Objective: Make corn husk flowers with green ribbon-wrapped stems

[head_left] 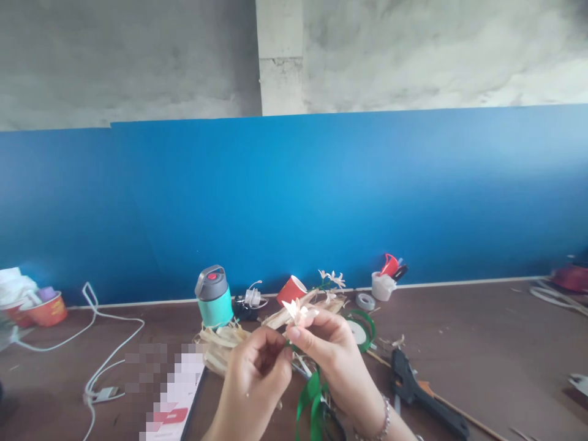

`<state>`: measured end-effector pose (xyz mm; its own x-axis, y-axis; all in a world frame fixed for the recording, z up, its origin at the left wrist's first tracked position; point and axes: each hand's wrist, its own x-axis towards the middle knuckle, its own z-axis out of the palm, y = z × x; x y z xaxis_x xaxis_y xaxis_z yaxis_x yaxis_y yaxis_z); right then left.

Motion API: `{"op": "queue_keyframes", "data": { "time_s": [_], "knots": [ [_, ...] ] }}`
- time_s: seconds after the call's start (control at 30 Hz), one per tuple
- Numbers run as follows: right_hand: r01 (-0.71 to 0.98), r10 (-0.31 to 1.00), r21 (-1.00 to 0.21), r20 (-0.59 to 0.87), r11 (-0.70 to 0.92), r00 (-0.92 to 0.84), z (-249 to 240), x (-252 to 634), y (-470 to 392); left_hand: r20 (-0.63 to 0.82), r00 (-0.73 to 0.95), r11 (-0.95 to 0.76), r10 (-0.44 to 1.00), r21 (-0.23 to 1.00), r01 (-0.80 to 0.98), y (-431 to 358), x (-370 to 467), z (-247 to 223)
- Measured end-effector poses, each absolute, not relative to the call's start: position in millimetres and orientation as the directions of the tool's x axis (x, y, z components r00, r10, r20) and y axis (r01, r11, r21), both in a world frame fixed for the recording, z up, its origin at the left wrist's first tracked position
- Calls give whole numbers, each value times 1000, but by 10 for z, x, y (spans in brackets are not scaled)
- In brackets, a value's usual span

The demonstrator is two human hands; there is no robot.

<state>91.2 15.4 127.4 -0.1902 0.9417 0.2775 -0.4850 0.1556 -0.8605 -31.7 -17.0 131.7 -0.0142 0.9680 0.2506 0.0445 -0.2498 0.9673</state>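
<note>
A pale cream flower of dried husk (pixel 295 311) is held upright in front of me. My right hand (pixel 337 352) pinches its base between thumb and fingers. Just below the petals, my left hand (pixel 257 373) closes its thumb and fingertips at a bit of green, seemingly the stem, mostly hidden by the fingers. A green tape strip (pixel 310 401) hangs below, between the hands. Behind my right hand lies a roll of green tape (pixel 367 331). Dried husk strips (pixel 225 343) are heaped behind my left hand.
A black glue gun (pixel 422 395) lies on the brown table (pixel 496 343) at right. Behind are a teal flask (pixel 215 300), a red cup (pixel 291 289), finished flowers (pixel 337 280) and a white container (pixel 383 286). A white cable (pixel 114 331) and a phone (pixel 177 398) lie left.
</note>
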Motion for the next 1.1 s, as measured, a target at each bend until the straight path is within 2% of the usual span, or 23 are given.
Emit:
{"op": "queue_keyframes", "data": {
  "time_s": [0.3,0.53,0.83,1.1],
  "knots": [
    [-469,921,-873,284,134,-265,1291,922,174,148,5,-146,989,981,-129,-141,-366,1309],
    [-428,921,-896,264,123,-287,1299,960,189,-74,94,90,993,978,-187,-117,-407,1299],
    [-409,926,-907,235,99,-297,1327,982,185,-123,190,197,974,874,-444,-125,-441,1351],
    [-373,899,-924,229,81,-374,1333,994,181,-112,164,174,980,880,-441,-138,-441,1381]
  ]
}}
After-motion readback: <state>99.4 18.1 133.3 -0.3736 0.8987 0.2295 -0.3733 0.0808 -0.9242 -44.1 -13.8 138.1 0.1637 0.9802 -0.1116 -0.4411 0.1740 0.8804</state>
